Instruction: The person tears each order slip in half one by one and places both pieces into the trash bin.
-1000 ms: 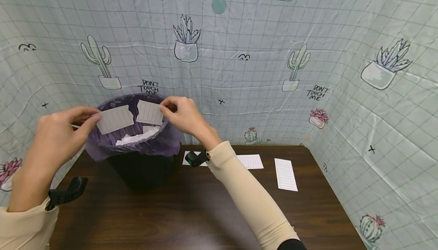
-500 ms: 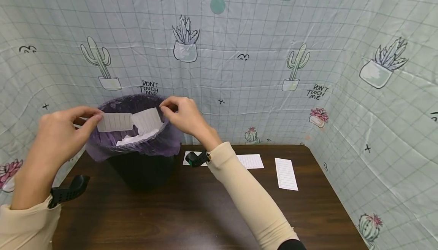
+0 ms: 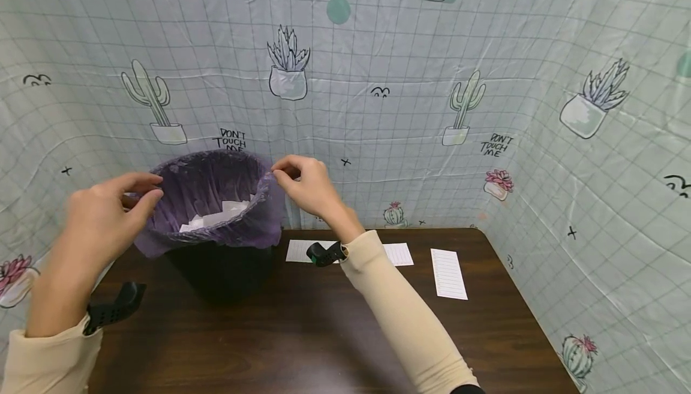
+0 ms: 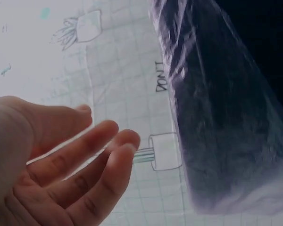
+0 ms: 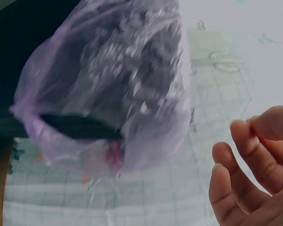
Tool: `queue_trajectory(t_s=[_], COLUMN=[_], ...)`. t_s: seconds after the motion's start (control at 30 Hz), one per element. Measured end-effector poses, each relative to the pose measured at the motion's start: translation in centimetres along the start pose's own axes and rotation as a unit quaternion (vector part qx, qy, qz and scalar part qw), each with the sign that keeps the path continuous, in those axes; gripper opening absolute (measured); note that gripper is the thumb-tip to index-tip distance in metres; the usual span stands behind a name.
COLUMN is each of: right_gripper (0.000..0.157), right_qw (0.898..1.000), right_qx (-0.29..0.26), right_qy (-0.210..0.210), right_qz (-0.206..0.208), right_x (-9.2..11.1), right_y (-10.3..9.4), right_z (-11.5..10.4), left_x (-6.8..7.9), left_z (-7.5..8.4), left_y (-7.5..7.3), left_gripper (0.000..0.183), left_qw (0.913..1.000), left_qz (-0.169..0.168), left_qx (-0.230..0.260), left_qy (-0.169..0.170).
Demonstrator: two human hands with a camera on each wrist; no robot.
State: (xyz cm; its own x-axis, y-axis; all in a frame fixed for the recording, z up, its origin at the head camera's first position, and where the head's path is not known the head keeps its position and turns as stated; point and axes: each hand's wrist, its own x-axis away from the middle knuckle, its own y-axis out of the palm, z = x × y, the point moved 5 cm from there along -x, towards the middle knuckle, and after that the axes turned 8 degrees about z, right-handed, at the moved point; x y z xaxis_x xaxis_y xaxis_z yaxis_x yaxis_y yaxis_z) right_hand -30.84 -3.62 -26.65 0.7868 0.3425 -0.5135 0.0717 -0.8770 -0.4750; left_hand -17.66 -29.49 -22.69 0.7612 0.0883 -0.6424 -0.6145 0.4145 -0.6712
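Note:
A black waste bin (image 3: 227, 271) with a purple plastic liner (image 3: 207, 166) stands at the table's left. White torn paper pieces (image 3: 218, 217) lie inside it, seen over the near rim. At the bin's left side, my left hand (image 3: 105, 217) is raised with nothing held; in the left wrist view its thumb and fingers (image 4: 104, 174) are apart and loosely bent. Beside the bin's right rim hovers my right hand (image 3: 310, 187). Thumb and index come close together there, and the right wrist view shows no paper at the loosely curled fingers (image 5: 221, 188).
Lined white cards lie on the brown table (image 3: 302, 334) to the bin's right: one card (image 3: 296, 250) close to the bin, another card (image 3: 399, 254) behind my right forearm, and a third card (image 3: 449, 274) farther right. A printed curtain (image 3: 367, 124) hangs behind and around.
Both hands held a torn card piece over the bin. The right piece dropped first, then the left one left my fingers. My right hand has shifted right, away from the opening.

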Motion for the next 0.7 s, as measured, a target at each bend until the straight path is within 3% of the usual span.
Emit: queue_trajectory(t_s=[0.2, 0.37, 0.7], right_gripper=[0.018, 0.021, 0.025], right_qw=[1.000, 0.999, 0.990], right_qx=[-0.001, 0.012, 0.051], right_qy=[0.023, 0.048, 0.124], right_qz=[0.016, 0.005, -0.035], right_x=[1.0, 2.4, 6.5], right_y=[-0.8, -0.6, 1.3], right_z=[2.6, 5.4, 12.6], left_x=[0.9, 2.0, 5.4], left_z=[1.9, 3.9, 5.6], left_y=[0.8, 2.0, 5.3], left_gripper=[0.025, 0.026, 0.030], left_qw=[0.9974, 0.9921, 0.9800], left_qz=[0.024, 0.029, 0.005], left_qx=[0.047, 0.092, 0.188], left_qy=[0.048, 0.080, 0.066])
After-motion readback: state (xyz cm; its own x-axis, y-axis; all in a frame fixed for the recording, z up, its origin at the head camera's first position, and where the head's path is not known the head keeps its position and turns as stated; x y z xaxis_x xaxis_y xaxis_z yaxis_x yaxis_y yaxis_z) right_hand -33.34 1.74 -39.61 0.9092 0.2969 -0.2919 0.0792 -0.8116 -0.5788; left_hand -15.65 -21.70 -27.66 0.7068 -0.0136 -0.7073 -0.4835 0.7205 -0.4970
